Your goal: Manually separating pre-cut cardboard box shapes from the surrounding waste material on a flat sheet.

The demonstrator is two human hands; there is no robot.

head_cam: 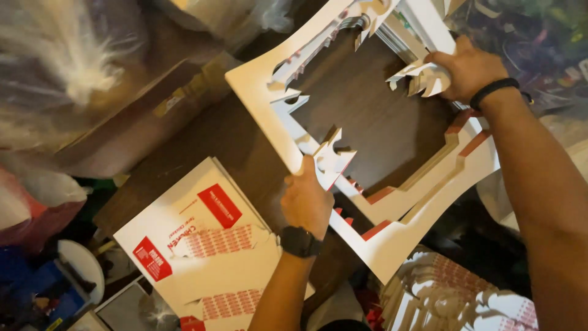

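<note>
Both hands grip a white cut-out frame (392, 239) above a dark wooden table (380, 116). The left hand (307, 199) clamps its lower edge, the right hand (468, 67) its upper corner. Below left lies a flattened white box (208, 257) with red rectangular labels.

two bare forearms, no sleeves in view. left hand (307, 199) with a black watch (299, 241) on the wrist, dark square face, wide black strap. right hand (469, 66) with a thin black band (493, 91) round the wrist. no gloves, no rings visible.
</note>
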